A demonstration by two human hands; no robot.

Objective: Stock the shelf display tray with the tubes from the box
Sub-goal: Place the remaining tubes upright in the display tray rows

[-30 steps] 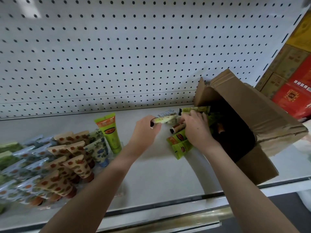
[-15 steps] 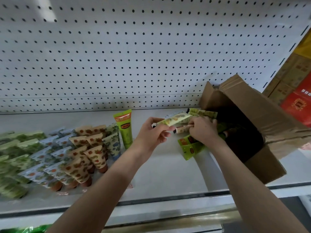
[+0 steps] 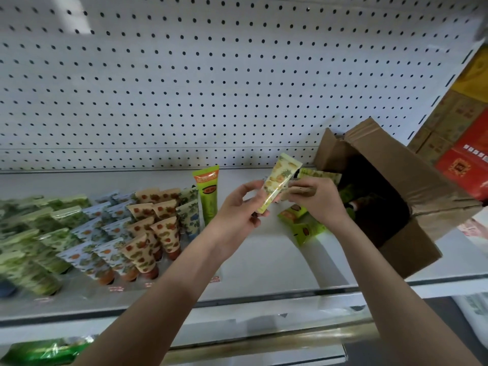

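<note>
hands: left (image 3: pixel 237 208) grips tube (image 3: pixel 279 186), right (image 3: pixel 318 200) beside it.

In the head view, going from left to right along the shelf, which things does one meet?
Green leaf-print tubes, blue-white tubes, beige orange-spotted tubes, tall bright green tube, left hand, pineapple tube it holds, right hand gripping a brownish tube, cardboard box, red carton.

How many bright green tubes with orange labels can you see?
3. One upright tube stands beside the patterned rows; two lying tubes rest on the shelf by the box, below the right hand. More may hide inside.
</note>
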